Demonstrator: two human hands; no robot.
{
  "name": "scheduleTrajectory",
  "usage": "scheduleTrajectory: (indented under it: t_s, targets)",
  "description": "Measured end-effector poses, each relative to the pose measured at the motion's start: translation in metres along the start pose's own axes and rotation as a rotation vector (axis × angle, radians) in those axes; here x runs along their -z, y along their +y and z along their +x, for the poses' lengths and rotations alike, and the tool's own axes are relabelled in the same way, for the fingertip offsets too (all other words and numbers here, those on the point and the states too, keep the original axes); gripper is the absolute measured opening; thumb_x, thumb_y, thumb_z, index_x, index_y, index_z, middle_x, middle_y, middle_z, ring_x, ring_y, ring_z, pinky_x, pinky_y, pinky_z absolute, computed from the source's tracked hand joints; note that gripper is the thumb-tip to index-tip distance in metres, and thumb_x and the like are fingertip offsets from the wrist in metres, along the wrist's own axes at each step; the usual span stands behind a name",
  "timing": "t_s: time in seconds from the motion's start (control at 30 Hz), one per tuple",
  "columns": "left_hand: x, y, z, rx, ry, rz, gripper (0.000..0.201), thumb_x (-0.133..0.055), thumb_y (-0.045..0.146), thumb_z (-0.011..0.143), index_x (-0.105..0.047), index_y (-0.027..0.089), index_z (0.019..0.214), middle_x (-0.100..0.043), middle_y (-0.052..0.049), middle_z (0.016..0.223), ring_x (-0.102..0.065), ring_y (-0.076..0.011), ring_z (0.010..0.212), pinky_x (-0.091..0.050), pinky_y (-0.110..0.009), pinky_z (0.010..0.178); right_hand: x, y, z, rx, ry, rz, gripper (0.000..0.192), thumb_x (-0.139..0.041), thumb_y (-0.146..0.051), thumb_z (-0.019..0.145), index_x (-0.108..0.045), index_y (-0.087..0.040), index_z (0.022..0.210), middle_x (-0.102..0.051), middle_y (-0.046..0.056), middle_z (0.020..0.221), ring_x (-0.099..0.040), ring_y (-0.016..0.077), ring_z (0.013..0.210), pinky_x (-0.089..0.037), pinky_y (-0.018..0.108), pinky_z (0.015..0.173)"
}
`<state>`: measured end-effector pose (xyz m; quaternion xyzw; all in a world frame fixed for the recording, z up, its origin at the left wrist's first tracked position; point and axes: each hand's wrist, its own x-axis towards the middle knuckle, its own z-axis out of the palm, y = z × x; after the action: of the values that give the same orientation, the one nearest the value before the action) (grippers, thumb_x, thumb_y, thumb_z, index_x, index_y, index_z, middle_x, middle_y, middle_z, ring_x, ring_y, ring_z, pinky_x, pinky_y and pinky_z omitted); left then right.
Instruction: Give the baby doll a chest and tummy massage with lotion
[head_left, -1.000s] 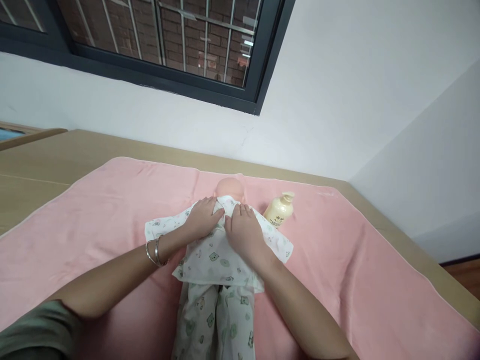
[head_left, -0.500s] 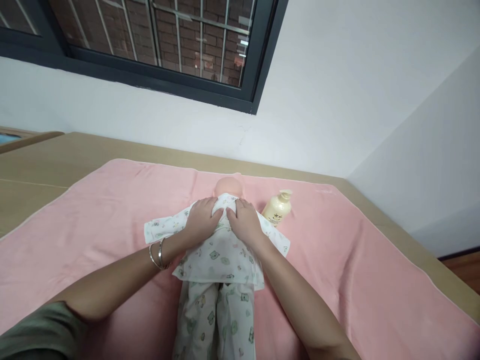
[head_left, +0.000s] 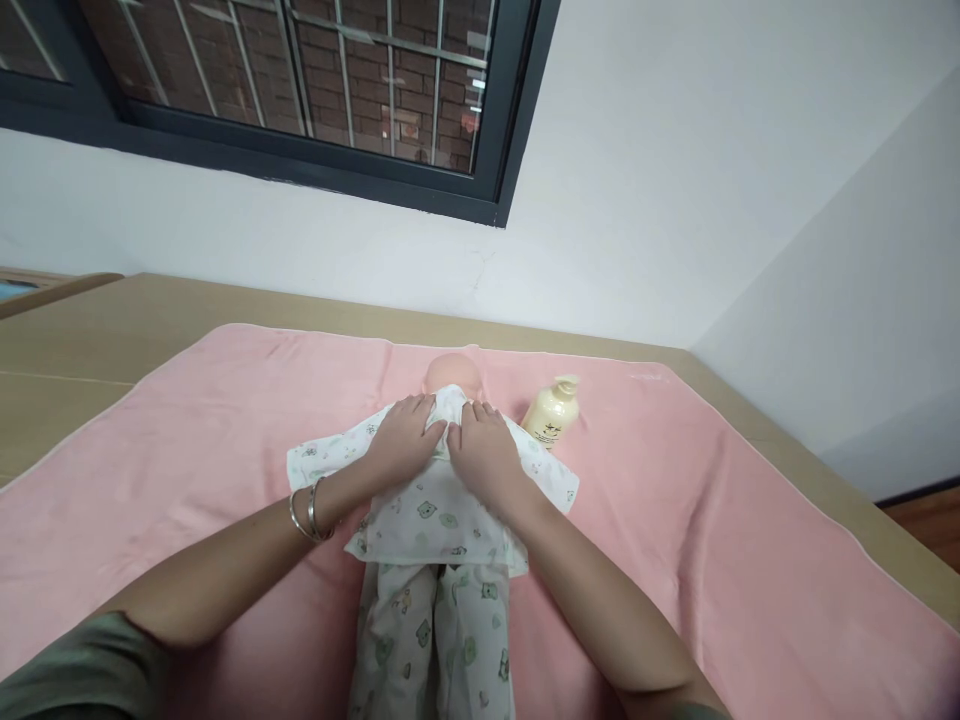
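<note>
Fingers (head_left: 411, 408) outstretched, gripping nothing visible, left hand (head_left: 405, 440) and right hand (head_left: 487, 455) rested on the white printed-cloth shirt (head_left: 431, 510) of a pink-headed doll (head_left: 452, 373): light, soft-looking fabric, probably best held by the shoulders!

The shirt (head_left: 431, 522) and the trousers (head_left: 400, 650) are coloured white and are printed with small figures, mostly green, some brownish. The blanket (head_left: 187, 440) is dyed plain pink with a paler edge, and the pale yellow bottle (head_left: 553, 412) is marked with dark lettering. The window frame (head_left: 375, 180) is coloured dark blue-grey, the wall (head_left: 675, 180) white, the sleeve (head_left: 90, 662) grey-green.
</note>
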<state>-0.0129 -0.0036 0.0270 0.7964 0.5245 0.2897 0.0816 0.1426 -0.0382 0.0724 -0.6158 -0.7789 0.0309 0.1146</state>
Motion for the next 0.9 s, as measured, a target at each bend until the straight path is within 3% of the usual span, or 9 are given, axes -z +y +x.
scheduleTrajectory:
  t_s: [0.13, 0.37, 0.47, 0.6, 0.7, 0.9]
  targets:
    - [0.009, -0.002, 0.007, 0.041, -0.085, -0.030, 0.041, -0.037, 0.040, 0.100, -0.065, 0.017, 0.120, -0.073, -0.012, 0.115, -0.066, -0.0292, 0.109, -0.052, -0.044, 0.096, 0.002, -0.010, -0.008, -0.001, -0.037, -0.021, 0.053, -0.036, -0.029, 0.106, -0.047, 0.003, 0.147, -0.049, 0.028, 0.151, -0.042, 0.0345, 0.146, -0.026, 0.046, 0.123]
    - [-0.007, 0.012, -0.019, -0.111, 0.106, 0.227, 0.048, -0.035, 0.031, 0.101, -0.054, 0.005, 0.137, -0.058, -0.027, 0.141, -0.051, -0.0381, 0.135, -0.042, -0.059, 0.112, 0.011, 0.017, 0.016, -0.028, -0.110, 0.145, 0.050, -0.040, -0.037, 0.106, -0.054, -0.005, 0.141, -0.054, 0.021, 0.150, -0.045, 0.0306, 0.144, -0.031, 0.046, 0.120]
    - [-0.005, 0.008, -0.017, -0.147, 0.060, 0.193, 0.041, -0.036, 0.027, 0.100, -0.060, 0.010, 0.129, -0.061, -0.025, 0.137, -0.052, -0.0371, 0.134, -0.043, -0.061, 0.110, 0.007, 0.006, 0.007, -0.031, -0.081, 0.059, 0.053, -0.036, -0.034, 0.107, -0.048, -0.001, 0.147, -0.047, 0.023, 0.155, -0.039, 0.0323, 0.148, -0.027, 0.048, 0.122]
    - [0.007, 0.002, 0.001, 0.021, -0.069, 0.097, 0.039, -0.036, 0.033, 0.101, -0.061, 0.014, 0.124, -0.069, -0.018, 0.123, -0.063, -0.0307, 0.119, -0.051, -0.049, 0.102, 0.005, -0.011, -0.010, 0.033, -0.048, -0.054, 0.053, -0.034, -0.027, 0.106, -0.046, 0.004, 0.148, -0.048, 0.026, 0.153, -0.041, 0.0333, 0.147, -0.025, 0.045, 0.124]
    - [0.010, 0.006, 0.005, 0.087, -0.094, 0.116, 0.042, -0.034, 0.036, 0.102, -0.061, 0.013, 0.125, -0.070, -0.016, 0.121, -0.065, -0.0301, 0.116, -0.051, -0.046, 0.101, 0.006, -0.005, -0.006, 0.058, -0.039, -0.017, 0.050, -0.035, -0.028, 0.106, -0.052, 0.000, 0.144, -0.051, 0.024, 0.152, -0.043, 0.0316, 0.146, -0.028, 0.043, 0.122]
    - [-0.004, 0.022, -0.025, -0.057, 0.068, 0.293, 0.050, -0.033, 0.031, 0.102, -0.052, 0.003, 0.138, -0.057, -0.028, 0.142, -0.050, -0.0388, 0.138, -0.041, -0.057, 0.113, 0.005, 0.028, 0.024, -0.036, -0.088, 0.168, 0.056, -0.039, -0.044, 0.106, -0.052, -0.005, 0.144, -0.049, 0.021, 0.155, -0.042, 0.0296, 0.146, -0.031, 0.043, 0.119]
